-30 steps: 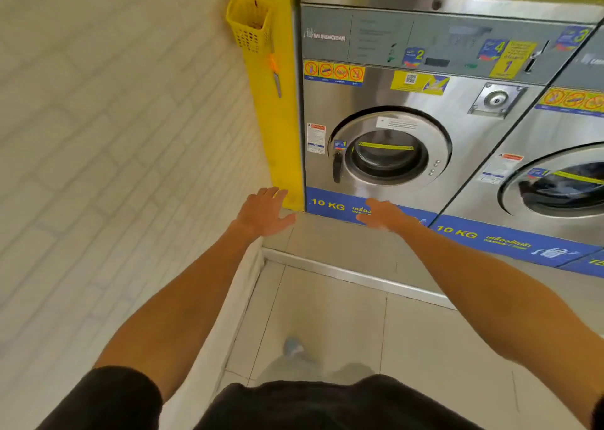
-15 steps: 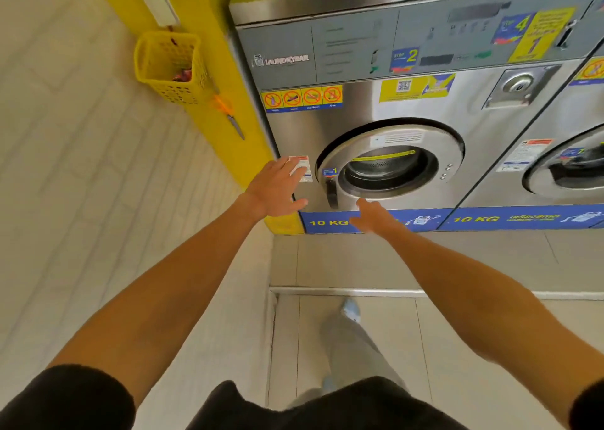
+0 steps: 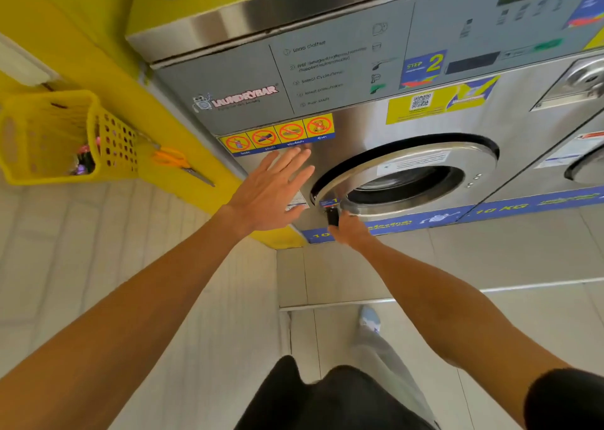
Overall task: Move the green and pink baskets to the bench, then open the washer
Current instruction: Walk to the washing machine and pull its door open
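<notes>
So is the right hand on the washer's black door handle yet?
Touching. The head view shows the right hand wrapped around the bottom of the black door handle.

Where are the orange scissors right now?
The orange scissors hang on the yellow wall, left of the washer, beside the yellow basket.

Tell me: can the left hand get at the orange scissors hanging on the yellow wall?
Probably yes. The left hand is open and holds nothing, and no obstacle shows between it and the orange scissors.

Steel front-load washer (image 3: 366,129); round chrome-rimmed door (image 3: 405,181) slightly ajar at left edge
</notes>
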The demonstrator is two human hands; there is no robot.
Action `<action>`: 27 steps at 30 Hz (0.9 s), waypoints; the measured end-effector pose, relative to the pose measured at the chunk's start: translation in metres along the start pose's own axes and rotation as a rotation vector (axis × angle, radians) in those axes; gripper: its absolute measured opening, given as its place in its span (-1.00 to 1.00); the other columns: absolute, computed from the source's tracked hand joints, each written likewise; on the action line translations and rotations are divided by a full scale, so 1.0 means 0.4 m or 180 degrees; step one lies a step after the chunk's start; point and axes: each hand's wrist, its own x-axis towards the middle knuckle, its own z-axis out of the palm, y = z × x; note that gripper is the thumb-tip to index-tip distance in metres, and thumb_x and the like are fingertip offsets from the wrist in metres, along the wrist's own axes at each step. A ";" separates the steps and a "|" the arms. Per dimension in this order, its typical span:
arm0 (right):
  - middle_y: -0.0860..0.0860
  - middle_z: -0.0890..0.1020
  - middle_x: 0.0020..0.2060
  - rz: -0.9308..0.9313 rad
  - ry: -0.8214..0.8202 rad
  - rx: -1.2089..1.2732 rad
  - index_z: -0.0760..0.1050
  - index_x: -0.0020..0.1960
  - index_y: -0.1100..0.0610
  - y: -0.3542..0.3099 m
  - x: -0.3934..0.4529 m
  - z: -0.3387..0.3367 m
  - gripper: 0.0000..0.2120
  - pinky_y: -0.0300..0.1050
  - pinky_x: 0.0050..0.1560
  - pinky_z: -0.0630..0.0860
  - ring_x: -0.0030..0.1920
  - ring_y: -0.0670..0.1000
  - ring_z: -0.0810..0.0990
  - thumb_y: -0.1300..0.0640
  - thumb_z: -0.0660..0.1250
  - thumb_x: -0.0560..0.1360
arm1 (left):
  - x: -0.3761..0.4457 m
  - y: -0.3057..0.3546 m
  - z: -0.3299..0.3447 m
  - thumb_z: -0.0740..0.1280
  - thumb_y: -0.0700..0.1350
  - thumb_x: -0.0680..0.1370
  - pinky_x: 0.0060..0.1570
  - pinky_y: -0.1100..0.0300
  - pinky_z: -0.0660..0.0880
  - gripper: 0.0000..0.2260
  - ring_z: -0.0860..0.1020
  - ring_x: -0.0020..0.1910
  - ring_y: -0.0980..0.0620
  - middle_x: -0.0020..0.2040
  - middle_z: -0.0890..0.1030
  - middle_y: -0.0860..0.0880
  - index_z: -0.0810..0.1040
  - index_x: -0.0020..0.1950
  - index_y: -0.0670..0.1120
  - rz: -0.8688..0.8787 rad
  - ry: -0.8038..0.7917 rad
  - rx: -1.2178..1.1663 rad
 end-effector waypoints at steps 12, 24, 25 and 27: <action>0.30 0.55 0.19 0.0100 0.0261 0.0231 0.35 0.34 0.34 -0.027 0.051 0.054 -0.58 0.12 0.13 0.51 0.18 0.29 0.57 0.03 0.18 0.64 | -0.005 -0.047 0.038 0.21 0.07 0.58 0.51 -0.11 0.12 -0.39 0.06 0.61 -0.15 0.63 0.10 -0.19 0.23 0.58 -0.16 0.0290 0.0160 0.0277; 0.29 0.56 0.17 0.0485 0.0698 0.0465 0.41 0.29 0.31 0.026 -0.073 0.135 -0.68 0.09 0.06 0.50 0.14 0.28 0.58 0.17 0.20 0.61 | -0.018 -0.070 0.064 0.28 0.08 0.56 0.53 -0.17 0.10 -0.34 -0.02 0.62 -0.19 0.62 0.05 -0.23 0.20 0.58 -0.18 0.0485 0.0257 0.0429; 0.30 0.55 0.19 0.0500 0.0660 0.0469 0.39 0.31 0.32 0.042 -0.092 0.142 -0.67 0.09 0.08 0.49 0.16 0.29 0.57 0.19 0.19 0.60 | -0.017 -0.065 0.062 0.28 0.09 0.55 0.52 -0.17 0.10 -0.33 -0.02 0.62 -0.19 0.63 0.05 -0.23 0.20 0.58 -0.17 0.0451 0.0234 0.0468; 0.31 0.53 0.23 0.0557 0.0610 0.0440 0.36 0.34 0.32 0.078 -0.130 0.154 -0.65 0.07 0.11 0.48 0.20 0.30 0.55 0.20 0.17 0.60 | -0.015 -0.052 0.053 0.31 0.10 0.53 0.51 -0.19 0.12 -0.31 0.00 0.61 -0.20 0.62 0.05 -0.24 0.22 0.57 -0.17 0.0367 0.0175 0.0502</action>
